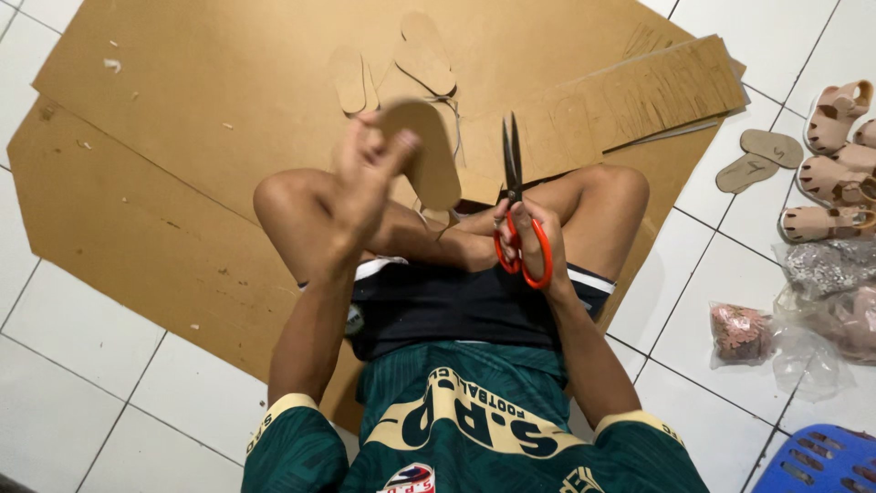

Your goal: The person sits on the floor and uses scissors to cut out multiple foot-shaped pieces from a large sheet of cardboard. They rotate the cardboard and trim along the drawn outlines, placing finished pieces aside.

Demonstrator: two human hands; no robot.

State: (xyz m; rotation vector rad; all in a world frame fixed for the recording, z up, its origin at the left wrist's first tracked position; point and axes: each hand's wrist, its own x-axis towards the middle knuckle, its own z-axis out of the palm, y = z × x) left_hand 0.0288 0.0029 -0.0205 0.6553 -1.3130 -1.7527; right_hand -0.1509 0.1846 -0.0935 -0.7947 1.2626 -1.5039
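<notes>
My left hand [363, 178] is raised over my knee and grips a sole-shaped piece of brown cardboard [429, 151]. My right hand [527, 233] holds a pair of scissors with orange handles [513, 196], blades closed and pointing away from me, just right of the cut piece. I sit cross-legged on a large brown cardboard sheet [182, 137]. Two cut sole shapes [392, 68] lie on the sheet beyond my hands.
A marked cardboard strip [639, 96] lies at the upper right. On the white tiled floor to the right are two loose soles [757, 157], several pink sandals [835, 155], plastic bags of small parts [803, 319] and a blue plastic basket [821, 461].
</notes>
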